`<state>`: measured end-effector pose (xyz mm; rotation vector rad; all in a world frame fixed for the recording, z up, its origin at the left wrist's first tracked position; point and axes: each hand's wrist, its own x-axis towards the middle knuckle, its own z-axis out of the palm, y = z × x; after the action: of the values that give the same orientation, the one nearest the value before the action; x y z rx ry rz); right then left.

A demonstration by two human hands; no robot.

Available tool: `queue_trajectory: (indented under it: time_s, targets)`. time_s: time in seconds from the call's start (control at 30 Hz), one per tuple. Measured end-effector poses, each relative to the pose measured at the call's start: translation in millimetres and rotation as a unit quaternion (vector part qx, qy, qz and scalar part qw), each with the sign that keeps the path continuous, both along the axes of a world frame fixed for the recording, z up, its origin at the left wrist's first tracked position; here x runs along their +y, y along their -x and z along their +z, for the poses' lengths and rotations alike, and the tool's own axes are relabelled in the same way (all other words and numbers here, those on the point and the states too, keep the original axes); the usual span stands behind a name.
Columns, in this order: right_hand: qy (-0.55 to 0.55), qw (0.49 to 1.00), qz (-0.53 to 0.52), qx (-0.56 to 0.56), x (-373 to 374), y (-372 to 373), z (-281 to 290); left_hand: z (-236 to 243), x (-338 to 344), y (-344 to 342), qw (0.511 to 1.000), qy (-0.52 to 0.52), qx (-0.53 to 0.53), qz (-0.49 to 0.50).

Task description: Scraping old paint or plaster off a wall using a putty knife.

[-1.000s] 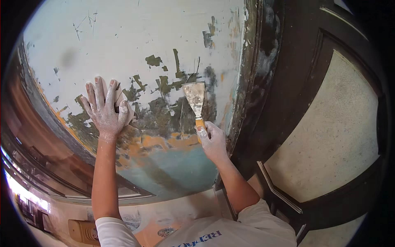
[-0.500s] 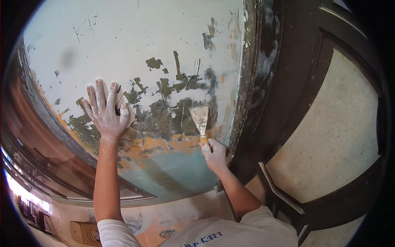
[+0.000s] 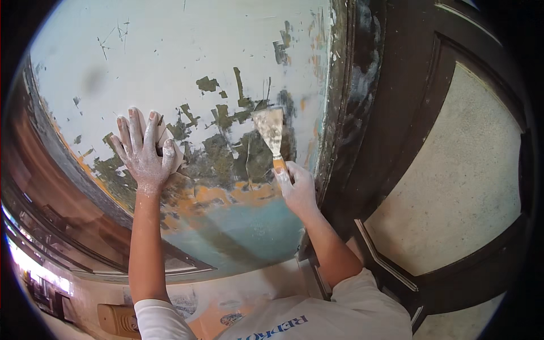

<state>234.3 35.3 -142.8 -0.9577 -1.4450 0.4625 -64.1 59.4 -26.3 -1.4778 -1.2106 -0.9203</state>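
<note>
While the left hand lies flat and unclenched at 9 o'clock, fingers spread on the wall, it covers much of a pale flat piece; kind unclear. Right hand, near centre toward 4 o'clock, grasps the scraper by its yellow handle; blade just off centre at 12 o'clock, edge contact hard to make out. Brown object, 7–8 o'clock: partly hidden by a sleeve. Dark frame bounds the wall toward 2 o'clock; open white surface spans 10–12 o'clock.
</note>
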Motion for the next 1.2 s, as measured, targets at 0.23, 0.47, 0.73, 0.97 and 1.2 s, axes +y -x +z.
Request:
queue_trajectory:
  time_s: [0.23, 0.47, 0.73, 0.97, 1.2]
  targets:
    - [0.064, 0.994, -0.087, 0.017, 6.8, -21.4, -161.3, 1.4, 2.6, -6.1, 1.0, -0.002, -0.011, -0.005]
    - [0.054, 0.995, -0.049, 0.065, 3.8, -26.9, -41.7, -2.7, -1.0, 3.1, 1.0, 0.005, -0.014, 0.003]
    - [0.181, 0.983, -0.003, 0.017, -15.9, -32.3, -213.3, 0.2, 0.3, 1.3, 1.0, 0.003, -0.012, 0.002]
    - [0.169, 0.972, 0.115, 0.12, -6.6, -26.5, -96.1, -19.4, -2.6, -0.2, 1.0, 0.011, -0.02, 0.003]
    - [0.273, 0.929, 0.2, 0.148, -17.2, -12.5, -126.4, -254.5, -47.1, 10.1, 0.963, 0.269, -0.013, -0.029]
